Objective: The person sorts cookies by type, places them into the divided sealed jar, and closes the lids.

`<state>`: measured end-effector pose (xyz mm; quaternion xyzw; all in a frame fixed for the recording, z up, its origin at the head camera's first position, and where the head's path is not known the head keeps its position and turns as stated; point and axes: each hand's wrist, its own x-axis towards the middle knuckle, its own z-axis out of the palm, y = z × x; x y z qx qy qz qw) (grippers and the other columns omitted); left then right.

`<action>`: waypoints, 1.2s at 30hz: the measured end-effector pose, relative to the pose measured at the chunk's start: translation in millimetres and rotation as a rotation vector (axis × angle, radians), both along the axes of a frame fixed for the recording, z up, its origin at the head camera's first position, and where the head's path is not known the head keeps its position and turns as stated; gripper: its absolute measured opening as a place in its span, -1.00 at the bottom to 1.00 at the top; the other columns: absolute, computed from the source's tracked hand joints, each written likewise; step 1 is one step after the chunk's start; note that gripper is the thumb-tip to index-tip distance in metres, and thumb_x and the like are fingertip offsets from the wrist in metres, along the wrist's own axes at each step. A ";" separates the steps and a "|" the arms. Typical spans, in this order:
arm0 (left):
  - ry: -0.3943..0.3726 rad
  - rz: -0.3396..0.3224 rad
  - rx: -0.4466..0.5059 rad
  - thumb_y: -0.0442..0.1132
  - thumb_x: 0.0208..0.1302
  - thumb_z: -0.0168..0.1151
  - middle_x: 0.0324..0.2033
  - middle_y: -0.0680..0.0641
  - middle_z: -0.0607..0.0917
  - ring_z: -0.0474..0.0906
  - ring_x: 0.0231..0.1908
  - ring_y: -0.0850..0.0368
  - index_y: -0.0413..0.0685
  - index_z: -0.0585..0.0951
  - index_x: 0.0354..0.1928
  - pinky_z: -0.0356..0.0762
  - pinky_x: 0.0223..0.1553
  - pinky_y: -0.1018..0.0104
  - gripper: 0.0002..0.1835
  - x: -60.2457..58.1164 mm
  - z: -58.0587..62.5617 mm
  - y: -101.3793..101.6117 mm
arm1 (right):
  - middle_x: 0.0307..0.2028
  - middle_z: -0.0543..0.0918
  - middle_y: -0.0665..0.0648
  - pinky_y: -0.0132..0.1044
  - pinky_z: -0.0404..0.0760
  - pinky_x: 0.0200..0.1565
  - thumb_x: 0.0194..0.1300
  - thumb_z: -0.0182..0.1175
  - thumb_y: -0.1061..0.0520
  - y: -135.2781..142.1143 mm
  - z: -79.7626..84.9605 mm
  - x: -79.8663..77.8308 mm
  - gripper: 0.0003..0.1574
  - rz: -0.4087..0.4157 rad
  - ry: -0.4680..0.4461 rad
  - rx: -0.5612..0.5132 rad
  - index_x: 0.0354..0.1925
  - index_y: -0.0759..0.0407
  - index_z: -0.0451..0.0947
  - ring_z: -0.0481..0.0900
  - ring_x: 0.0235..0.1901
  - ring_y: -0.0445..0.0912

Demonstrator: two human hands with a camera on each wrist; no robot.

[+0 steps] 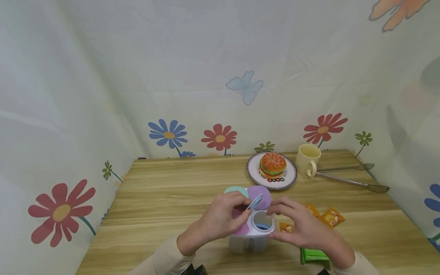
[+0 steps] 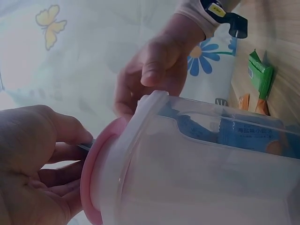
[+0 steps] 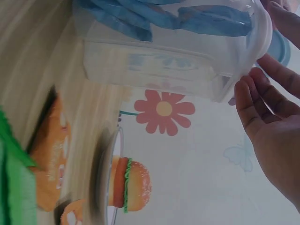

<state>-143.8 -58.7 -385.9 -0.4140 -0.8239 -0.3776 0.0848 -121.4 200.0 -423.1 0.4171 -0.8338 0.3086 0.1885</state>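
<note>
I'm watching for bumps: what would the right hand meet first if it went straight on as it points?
Probably the container: the right hand is right at its edge, though exact contact is hard to judge.

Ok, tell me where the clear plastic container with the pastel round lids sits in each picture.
Head: low, just right of centre, the clear plastic container between the left hand and right hand.
Left wrist: filling the lower right, turned sideways in the picture.
Right wrist: along the top, also sideways.
Shared landmark: small orange packets, right in head and left wrist, lower left in right wrist.
</note>
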 end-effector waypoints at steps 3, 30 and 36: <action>-0.001 0.003 -0.016 -0.29 0.19 0.36 -0.30 0.04 0.69 0.57 -0.30 0.39 -0.09 0.70 -0.20 0.58 -0.23 0.63 -0.86 1.1 1.2 0.6 | -0.01 0.54 -0.15 -0.37 0.62 -0.10 -0.09 0.56 -0.06 1.6 -4.1 2.1 -0.30 -0.046 -0.029 -0.016 0.03 -0.07 0.49 0.54 -0.10 -0.25; 0.262 -0.060 -0.277 -0.13 0.19 0.38 -0.07 0.08 0.74 0.64 -0.04 0.28 0.02 0.73 -0.06 0.58 0.04 0.47 -0.73 10.2 5.6 4.7 | 0.19 0.39 0.10 -0.34 0.59 0.10 -0.15 0.60 0.00 -14.1 -47.1 6.0 0.17 -0.091 -0.425 -0.298 0.33 0.10 0.18 0.43 0.13 -0.20; 0.296 -0.078 -0.314 -0.10 0.18 0.39 -0.09 0.10 0.74 0.63 -0.07 0.29 0.04 0.73 -0.06 0.57 0.02 0.50 -0.71 11.7 3.6 7.3 | 0.11 0.44 0.17 -0.38 0.61 0.07 -0.13 0.59 0.04 -15.2 -52.0 6.4 0.01 -0.095 -0.475 -0.379 0.21 0.21 0.27 0.46 0.07 -0.26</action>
